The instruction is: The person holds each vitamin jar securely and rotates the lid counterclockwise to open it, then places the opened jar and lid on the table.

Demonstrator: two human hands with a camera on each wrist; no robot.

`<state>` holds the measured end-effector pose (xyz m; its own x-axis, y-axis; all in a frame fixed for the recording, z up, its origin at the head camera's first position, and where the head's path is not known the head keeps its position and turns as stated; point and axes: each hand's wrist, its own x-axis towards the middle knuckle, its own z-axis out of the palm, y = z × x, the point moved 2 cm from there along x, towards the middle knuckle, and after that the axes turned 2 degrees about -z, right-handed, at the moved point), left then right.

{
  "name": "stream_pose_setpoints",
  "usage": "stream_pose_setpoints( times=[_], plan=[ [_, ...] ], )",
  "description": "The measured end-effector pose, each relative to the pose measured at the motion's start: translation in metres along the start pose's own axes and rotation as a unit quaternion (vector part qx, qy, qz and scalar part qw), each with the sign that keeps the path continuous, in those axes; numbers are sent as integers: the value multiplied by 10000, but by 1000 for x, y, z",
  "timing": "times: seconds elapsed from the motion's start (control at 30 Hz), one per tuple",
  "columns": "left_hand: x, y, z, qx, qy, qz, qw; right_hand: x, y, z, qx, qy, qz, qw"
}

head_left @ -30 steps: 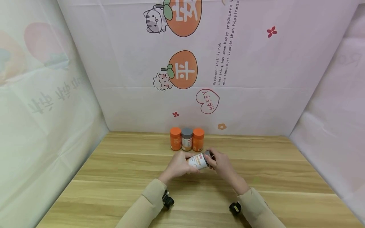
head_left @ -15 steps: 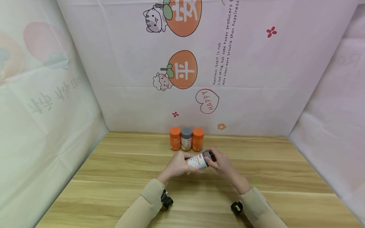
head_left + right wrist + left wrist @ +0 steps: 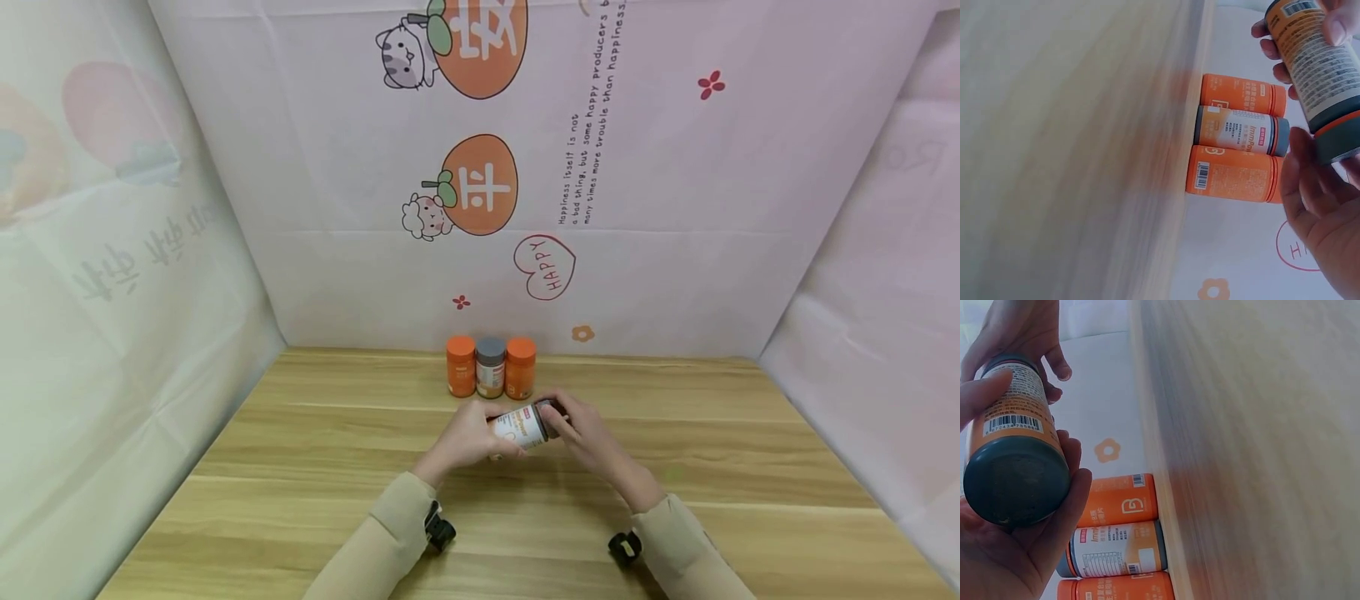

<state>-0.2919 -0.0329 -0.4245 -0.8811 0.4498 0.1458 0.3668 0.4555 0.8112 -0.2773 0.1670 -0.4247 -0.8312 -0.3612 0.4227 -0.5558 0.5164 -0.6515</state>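
A supplement bottle (image 3: 519, 427) with a white and orange label is held tilted above the table, its cap end toward the right. My left hand (image 3: 467, 435) grips the bottle around its lower body, thumb on one side and fingers on the other. At the other end, my right hand (image 3: 587, 432) has its thumb and fingers curled round the dark grey cap (image 3: 1340, 139). An orange ring shows at the cap's edge in the right wrist view. The bottle's dark base (image 3: 1016, 481) faces the left wrist camera.
Behind the hands, against the printed backdrop (image 3: 637, 292), three bottles stand side by side: an orange one (image 3: 461, 371), a grey-capped one (image 3: 491, 375) and another orange one (image 3: 521, 372). The wooden table (image 3: 315, 467) meets white cloth walls on both sides.
My right thumb and fingers have shifted round the cap, the thumb now lying further across it. My left hand keeps its grip, with the bottle almost in the same place.
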Motion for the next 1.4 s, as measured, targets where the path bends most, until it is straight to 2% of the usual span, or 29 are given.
stream_pose_setpoints(
  times=[0.27, 0.47, 0.63, 0.8, 1.0, 1.17, 1.3, 1.4],
  plan=[
    [0, 0, 2, 247, 78, -6, 9997, 2, -1, -1, -85, 322, 502, 9982],
    [1, 2, 3, 499, 251, -19, 9984, 3, -3, -2, -17, 240, 1062, 9941],
    [0, 5, 4, 567, 427, -143, 9974, 3, -3, -3, 231, 73, 1516, 9881],
    [1, 6, 5, 701, 568, -139, 9958, 3, 0, -2, 509, -63, 1865, 9811],
    [0, 7, 5, 747, 647, -120, 9950, 2, -2, -3, 979, -187, 2018, 9743],
    [0, 6, 6, 764, 683, -63, 9947, 1, -3, -3, 1139, -259, 2061, 9715],
    [0, 4, 5, 725, 667, 5, 9951, 0, -3, -4, 1224, -310, 2036, 9709],
    [0, 2, 5, 683, 661, 56, 9955, -1, -14, -7, 1257, -428, 1919, 9724]
  ],
)
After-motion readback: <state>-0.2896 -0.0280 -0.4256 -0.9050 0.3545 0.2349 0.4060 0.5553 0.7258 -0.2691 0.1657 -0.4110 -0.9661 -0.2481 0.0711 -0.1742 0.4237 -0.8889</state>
